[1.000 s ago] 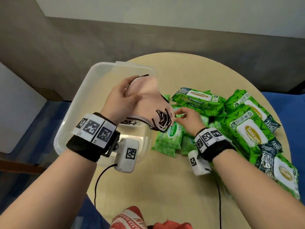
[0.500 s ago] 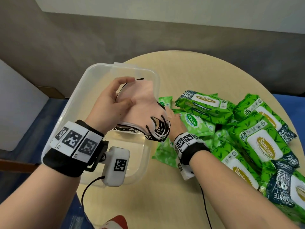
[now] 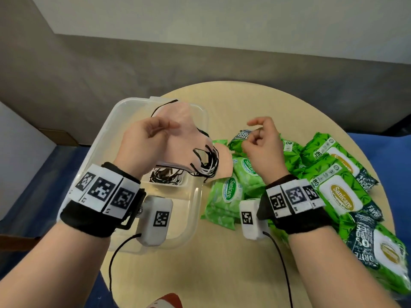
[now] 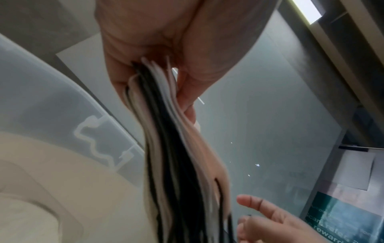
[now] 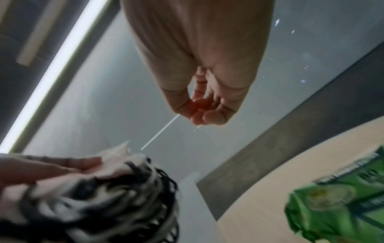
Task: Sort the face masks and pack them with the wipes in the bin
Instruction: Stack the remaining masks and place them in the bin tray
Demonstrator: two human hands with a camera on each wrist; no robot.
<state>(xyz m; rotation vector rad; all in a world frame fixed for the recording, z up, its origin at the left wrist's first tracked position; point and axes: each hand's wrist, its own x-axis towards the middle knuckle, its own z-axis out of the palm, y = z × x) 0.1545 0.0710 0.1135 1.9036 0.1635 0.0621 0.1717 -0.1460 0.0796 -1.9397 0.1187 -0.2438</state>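
Observation:
My left hand point(image 3: 170, 130) grips a stack of pink face masks point(image 3: 184, 127) by one edge, held above the clear plastic bin point(image 3: 124, 121). Their black and white ear loops point(image 3: 205, 162) dangle off the right side. The left wrist view shows the stack point(image 4: 172, 148) edge-on, pinched between thumb and fingers. My right hand point(image 3: 253, 135) hovers over the green wipes packs point(image 3: 340, 196), fingers loosely curled and holding nothing, a short way right of the stack. More masks with black loops point(image 3: 166, 176) lie in the bin. One pink mask point(image 3: 223, 161) rests on the wipes beside the bin.
The bin stands at the left edge of the round wooden table point(image 3: 222, 263). Several wipes packs fill the table's right half, up to its edge. Cables run from both wrist cameras across the near table. Blue floor shows on both sides.
My right hand came out from under the mask stack and rose up and to the right, empty. The left hand kept hold of the stack over the bin.

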